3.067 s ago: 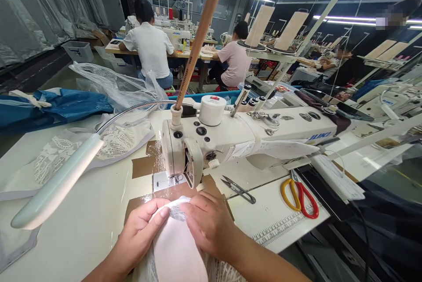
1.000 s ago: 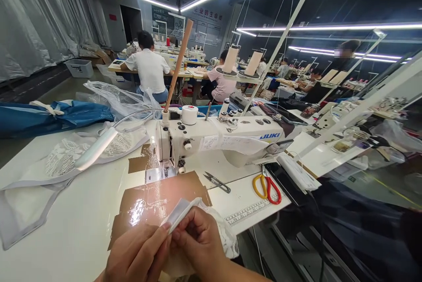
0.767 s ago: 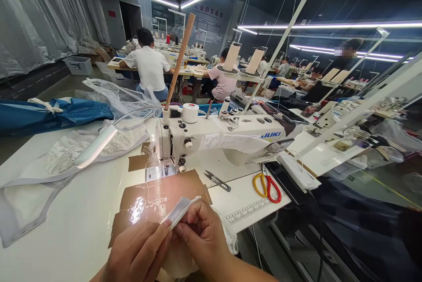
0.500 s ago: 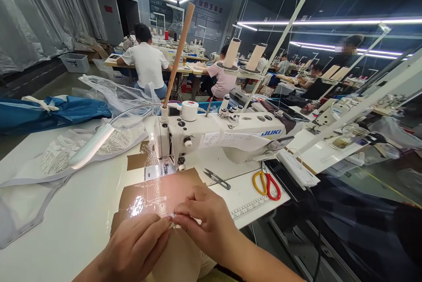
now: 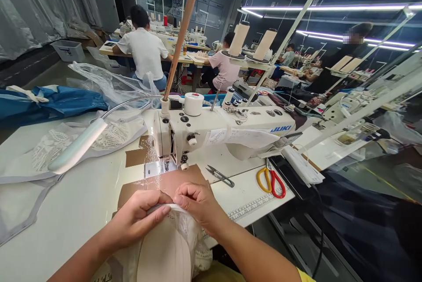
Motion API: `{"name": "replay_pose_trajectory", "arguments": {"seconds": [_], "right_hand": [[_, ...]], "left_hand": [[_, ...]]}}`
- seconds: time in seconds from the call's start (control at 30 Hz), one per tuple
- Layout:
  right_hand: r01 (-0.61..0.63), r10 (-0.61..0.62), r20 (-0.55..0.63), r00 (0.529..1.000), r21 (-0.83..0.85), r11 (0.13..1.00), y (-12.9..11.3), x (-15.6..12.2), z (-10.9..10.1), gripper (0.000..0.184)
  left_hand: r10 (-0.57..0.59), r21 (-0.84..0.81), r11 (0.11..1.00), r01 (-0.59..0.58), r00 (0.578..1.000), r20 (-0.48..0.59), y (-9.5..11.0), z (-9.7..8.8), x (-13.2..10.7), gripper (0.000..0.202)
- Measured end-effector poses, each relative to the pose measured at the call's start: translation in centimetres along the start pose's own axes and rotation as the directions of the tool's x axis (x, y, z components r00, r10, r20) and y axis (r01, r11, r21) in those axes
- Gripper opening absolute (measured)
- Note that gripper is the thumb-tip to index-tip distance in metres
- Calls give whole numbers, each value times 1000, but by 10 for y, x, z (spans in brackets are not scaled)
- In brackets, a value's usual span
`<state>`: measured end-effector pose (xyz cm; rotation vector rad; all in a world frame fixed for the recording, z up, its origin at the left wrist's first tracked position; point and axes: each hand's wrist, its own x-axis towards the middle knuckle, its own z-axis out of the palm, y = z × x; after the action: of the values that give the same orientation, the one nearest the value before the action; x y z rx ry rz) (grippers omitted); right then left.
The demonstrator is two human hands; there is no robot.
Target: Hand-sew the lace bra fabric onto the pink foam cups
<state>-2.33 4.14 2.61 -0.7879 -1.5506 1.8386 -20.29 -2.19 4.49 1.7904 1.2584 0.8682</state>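
Note:
My left hand (image 5: 138,218) and my right hand (image 5: 198,203) meet at the table's front edge, both pinching the top edge of a white lace-trimmed fabric piece (image 5: 171,247) that hangs down toward me. The hands rest over a shiny brown taped patch (image 5: 165,182) on the table. Just behind it stands the white sewing machine (image 5: 211,130), its needle area (image 5: 166,165) a short way beyond my fingers.
Thread snips (image 5: 220,175) and yellow-and-red scissors (image 5: 271,182) lie right of the machine. A gooseneck lamp (image 5: 77,146) reaches over lace fabric pieces (image 5: 49,154) on the left. A blue bag (image 5: 56,104) and clear plastic (image 5: 112,84) sit behind. People sew at tables beyond.
The view has dipped and moved closer to the machine. My hands have brought the fabric edge up onto the brown patch, and more of the white lace piece now shows below them.

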Motion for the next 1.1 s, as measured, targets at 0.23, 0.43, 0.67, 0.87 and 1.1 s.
{"name": "replay_pose_trajectory", "arguments": {"seconds": [0.23, 0.43, 0.67, 0.87, 1.1], "right_hand": [[5, 87, -246, 965, 351, 936, 10, 19, -7, 32], [-103, 131, -10, 991, 570, 815, 7, 14, -24, 34], [163, -38, -300, 953, 404, 900, -4, 7, -73, 20], [192, -78, -461, 884, 206, 960, -6, 2, -94, 25], [219, -133, -551, 824, 93, 971, -3, 4, -109, 20]], "left_hand": [[-113, -274, 952, 135, 989, 97, -19, 1, -1, 26], [-247, -568, 758, 321, 947, 206, -33, 1, -5, 27], [-312, -674, 595, 437, 899, 307, -43, -2, -5, 28], [-297, -685, 568, 456, 890, 346, -53, 0, -4, 33], [-306, -682, 548, 485, 875, 376, -52, -1, -5, 33]]}}
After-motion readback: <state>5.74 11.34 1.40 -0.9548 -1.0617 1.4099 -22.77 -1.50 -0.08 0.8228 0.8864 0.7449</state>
